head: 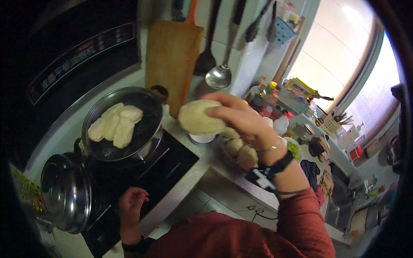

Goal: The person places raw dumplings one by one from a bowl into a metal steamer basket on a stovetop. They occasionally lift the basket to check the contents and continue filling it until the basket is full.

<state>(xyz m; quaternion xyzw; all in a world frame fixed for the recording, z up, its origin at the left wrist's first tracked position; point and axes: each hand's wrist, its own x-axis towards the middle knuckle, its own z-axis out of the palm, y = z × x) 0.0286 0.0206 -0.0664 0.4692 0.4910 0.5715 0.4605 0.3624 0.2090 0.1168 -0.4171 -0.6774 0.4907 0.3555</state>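
Observation:
My right hand (238,117) grips a pale oval piece of dough (201,116) between thumb and fingers, above a small white container (202,138). Under and beside that hand, several more dough pieces (240,150) fill a dark bowl, which the hand and wrist partly hide. A steel steamer pot (151,135) stands on the black cooktop at the left, with several oblong dough pieces (116,124) lying against each other inside it. My left hand (133,198) hovers over the cooktop's front part, its fingers loosely curled with nothing seen in them.
A glass pot lid (66,193) lies at the left of the cooktop (161,167). Behind stands a wooden cutting board (171,64), beside a hanging ladle (218,77). Bottles (258,93), a bowl of chopped greens (293,150) and a sink (338,196) are along the right counter.

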